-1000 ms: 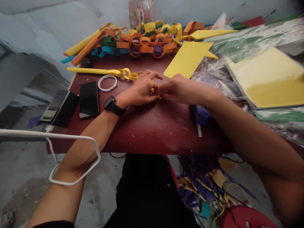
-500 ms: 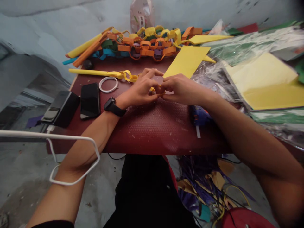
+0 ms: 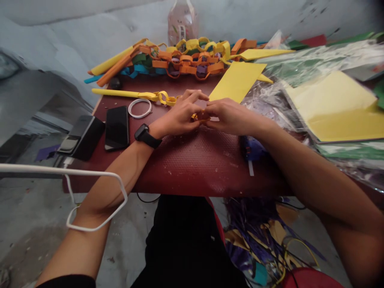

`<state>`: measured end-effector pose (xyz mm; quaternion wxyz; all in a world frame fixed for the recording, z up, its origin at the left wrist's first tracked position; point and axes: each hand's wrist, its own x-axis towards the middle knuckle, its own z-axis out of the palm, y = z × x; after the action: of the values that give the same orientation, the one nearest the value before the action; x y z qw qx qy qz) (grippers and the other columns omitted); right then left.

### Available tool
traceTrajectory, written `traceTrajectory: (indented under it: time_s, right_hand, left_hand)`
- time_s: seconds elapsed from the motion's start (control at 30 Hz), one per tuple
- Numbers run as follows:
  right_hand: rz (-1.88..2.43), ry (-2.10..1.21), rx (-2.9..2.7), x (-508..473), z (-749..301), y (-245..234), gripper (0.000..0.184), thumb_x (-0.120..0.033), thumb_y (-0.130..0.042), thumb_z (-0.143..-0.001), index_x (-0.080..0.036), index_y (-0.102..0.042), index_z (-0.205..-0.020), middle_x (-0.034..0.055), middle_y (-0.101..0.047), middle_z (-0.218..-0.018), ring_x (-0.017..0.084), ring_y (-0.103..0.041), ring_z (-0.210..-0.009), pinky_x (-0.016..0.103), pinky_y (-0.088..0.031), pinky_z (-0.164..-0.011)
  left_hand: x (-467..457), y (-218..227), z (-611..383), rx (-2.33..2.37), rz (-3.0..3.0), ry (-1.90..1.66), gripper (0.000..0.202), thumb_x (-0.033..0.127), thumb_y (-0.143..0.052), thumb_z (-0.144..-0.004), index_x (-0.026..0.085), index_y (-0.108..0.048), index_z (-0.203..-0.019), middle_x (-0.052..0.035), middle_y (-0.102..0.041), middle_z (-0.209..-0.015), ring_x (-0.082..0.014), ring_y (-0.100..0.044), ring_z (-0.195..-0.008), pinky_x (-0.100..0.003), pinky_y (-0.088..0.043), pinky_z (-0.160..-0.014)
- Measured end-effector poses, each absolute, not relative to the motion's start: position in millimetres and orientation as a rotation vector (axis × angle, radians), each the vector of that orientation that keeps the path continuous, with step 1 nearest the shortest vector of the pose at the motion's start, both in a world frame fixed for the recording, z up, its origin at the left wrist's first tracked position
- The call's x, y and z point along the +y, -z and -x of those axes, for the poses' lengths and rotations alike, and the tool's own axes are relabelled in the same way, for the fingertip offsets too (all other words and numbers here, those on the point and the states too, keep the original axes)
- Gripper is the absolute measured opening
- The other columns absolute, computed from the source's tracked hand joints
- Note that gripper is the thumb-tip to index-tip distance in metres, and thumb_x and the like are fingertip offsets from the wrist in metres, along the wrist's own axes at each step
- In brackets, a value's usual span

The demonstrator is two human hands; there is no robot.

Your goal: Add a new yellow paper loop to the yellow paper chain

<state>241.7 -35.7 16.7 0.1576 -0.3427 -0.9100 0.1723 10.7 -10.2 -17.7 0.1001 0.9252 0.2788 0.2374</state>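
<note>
Over the middle of the dark red table, my left hand (image 3: 184, 113) and my right hand (image 3: 228, 116) meet fingertip to fingertip. Between them they pinch a small yellow paper strip (image 3: 204, 120), mostly hidden by the fingers. A yellow paper chain (image 3: 163, 98) runs leftward from behind my left hand and ends in a long rolled yellow piece (image 3: 115, 93). Behind my right hand lies a flat yellow paper sheet (image 3: 238, 82). A blue glue gun (image 3: 253, 148) with a whitish stick end rests under my right forearm.
Orange, yellow, green and blue paper chains (image 3: 186, 60) are heaped at the back, before a clear bottle-shaped bag (image 3: 183, 24). A phone (image 3: 117, 128), a white ring (image 3: 140, 108) and a black box (image 3: 82, 138) sit left. Plastic-wrapped paper (image 3: 339, 108) covers the right. A white frame (image 3: 115, 175) crosses the lower left.
The view has shifted slightly, so the scene sits a little lower and to the right. My fingers have moved slightly around the strip, still pinching it.
</note>
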Motion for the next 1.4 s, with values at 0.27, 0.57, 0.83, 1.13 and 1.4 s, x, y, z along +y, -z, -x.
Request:
traceTrajectory:
  time_s: [0.27, 0.57, 0.83, 1.13, 1.4]
  right_hand:
    - [0.939, -0.411, -2.624, -32.5, -244.4, -12.7, 0.015, -0.026, -0.064, -0.099, -0.019, -0.077, -0.096, 0.0062, -0.07, -0.088, 0.02, -0.059, -0.083, 0.034, -0.038, -0.08]
    - [0.952, -0.388, -2.61, -31.4, -244.2, -10.5, 0.016, -0.027, -0.063, -0.102, -0.019, -0.076, -0.096, 0.0069, -0.07, -0.091, 0.02, -0.059, -0.084, 0.034, -0.039, -0.08]
    - [0.878, -0.422, -2.582, -26.6, -252.2, -10.9, 0.016, -0.033, -0.068, -0.101, -0.02, -0.078, -0.1, 0.0074, -0.072, -0.098, 0.022, -0.061, -0.09, 0.035, -0.041, -0.086]
    - [0.736, -0.426, -2.632, -23.1, -261.7, -12.2, 0.02, -0.036, -0.066, -0.105, -0.022, -0.079, -0.101, 0.0045, -0.069, -0.094, 0.019, -0.058, -0.085, 0.032, -0.04, -0.082]
    - [0.784, -0.419, -2.626, -23.3, -262.0, -11.2, 0.021, -0.038, -0.067, -0.105, -0.024, -0.08, -0.11, 0.0069, -0.073, -0.103, 0.022, -0.062, -0.093, 0.035, -0.042, -0.088]
  left_hand:
    - [-4.1, 20.2, -8.8, 0.808, -2.71, -0.744, 0.006, 0.019, -0.076, -0.091, 0.024, -0.074, -0.09, -0.0072, -0.063, -0.156, -0.0352, -0.05, -0.153, -0.066, -0.035, -0.136]
    - [-0.7, 20.3, -6.8, 0.788, -2.677, -0.758, 0.003, 0.026, -0.078, -0.096, 0.025, -0.076, -0.093, -0.0067, -0.063, -0.158, -0.0354, -0.047, -0.158, -0.069, -0.03, -0.138]
    - [1.6, 19.3, -3.0, 0.777, -2.657, -0.759, 0.006, 0.027, -0.081, -0.094, 0.025, -0.076, -0.092, -0.0067, -0.062, -0.159, -0.0369, -0.045, -0.159, -0.07, -0.03, -0.139]
    - [3.0, 17.9, 0.1, 0.72, -2.638, -0.714, 0.009, 0.024, -0.086, -0.089, 0.025, -0.079, -0.095, -0.007, -0.057, -0.166, -0.0392, -0.04, -0.165, -0.071, -0.029, -0.139]
    - [4.6, 18.4, 0.0, 0.716, -2.614, -0.731, 0.011, 0.027, -0.087, -0.091, 0.025, -0.076, -0.089, -0.0059, -0.06, -0.161, -0.0364, -0.04, -0.165, -0.07, -0.029, -0.139]
